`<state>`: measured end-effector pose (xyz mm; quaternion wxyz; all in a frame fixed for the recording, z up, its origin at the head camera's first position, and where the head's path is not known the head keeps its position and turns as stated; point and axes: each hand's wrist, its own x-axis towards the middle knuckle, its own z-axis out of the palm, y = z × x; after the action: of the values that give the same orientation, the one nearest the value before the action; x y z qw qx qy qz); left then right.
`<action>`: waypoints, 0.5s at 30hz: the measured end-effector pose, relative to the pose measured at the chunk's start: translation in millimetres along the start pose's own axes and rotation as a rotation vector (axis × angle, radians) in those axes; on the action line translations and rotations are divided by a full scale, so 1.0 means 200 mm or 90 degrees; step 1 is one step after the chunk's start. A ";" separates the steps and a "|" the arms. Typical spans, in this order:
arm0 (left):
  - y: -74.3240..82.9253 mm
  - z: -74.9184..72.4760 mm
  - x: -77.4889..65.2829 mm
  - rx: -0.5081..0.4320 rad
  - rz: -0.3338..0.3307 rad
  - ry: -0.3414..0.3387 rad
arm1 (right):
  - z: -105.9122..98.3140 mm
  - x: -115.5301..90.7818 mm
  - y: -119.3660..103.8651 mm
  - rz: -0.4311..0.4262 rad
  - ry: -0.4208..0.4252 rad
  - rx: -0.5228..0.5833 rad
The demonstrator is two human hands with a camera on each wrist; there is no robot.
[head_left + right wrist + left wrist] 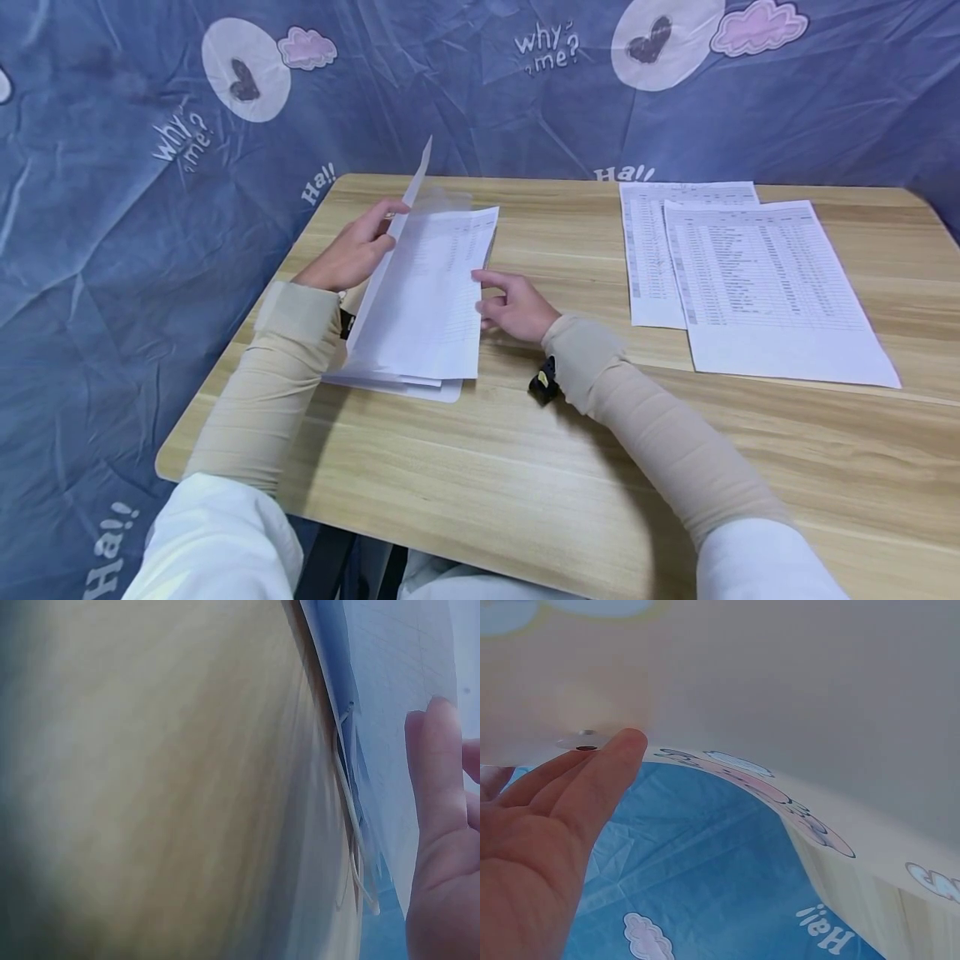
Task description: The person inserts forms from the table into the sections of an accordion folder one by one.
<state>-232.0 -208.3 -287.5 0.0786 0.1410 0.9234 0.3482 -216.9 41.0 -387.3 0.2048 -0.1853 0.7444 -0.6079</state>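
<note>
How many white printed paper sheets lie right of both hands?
2, on the pale wood-grain tabletop: a nearer sheet, overlapping a farther sheet to its left. More may be hidden beneath.

Counted one left hand (351, 257), one right hand (519, 308), one folder (452, 392), two loose printed sheets (649, 250) (776, 287), one wooden surface (480, 475), one blue cloth (450, 92), and, on that cloth in the head view, two pink clouds (307, 48) (759, 28), two "why me?" captions (182, 138) (547, 47) and three "Ha!!" captions (318, 183) (624, 173) (111, 548).

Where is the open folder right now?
In the head view, the open folder lies on the left part of the wooden table, between the left hand and the right hand, left of the two printed sheets.
</note>
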 end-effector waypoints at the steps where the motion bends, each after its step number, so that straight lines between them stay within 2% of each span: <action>1: 0.00 0.00 0.00 0.000 -0.001 -0.001 | 0.00 0.00 0.00 0.000 -0.001 0.002; 7: 0.00 0.00 -0.01 0.003 -0.008 -0.009 | 0.03 0.02 -0.01 0.000 -0.007 0.000; 15: 0.00 -0.01 -0.01 0.000 -0.004 -0.004 | 0.07 0.04 -0.03 -0.003 -0.007 -0.041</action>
<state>-230.6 -208.9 -286.2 0.0825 0.1394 0.9236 0.3475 -217.1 24.7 -385.2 0.2012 -0.1969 0.7618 -0.5834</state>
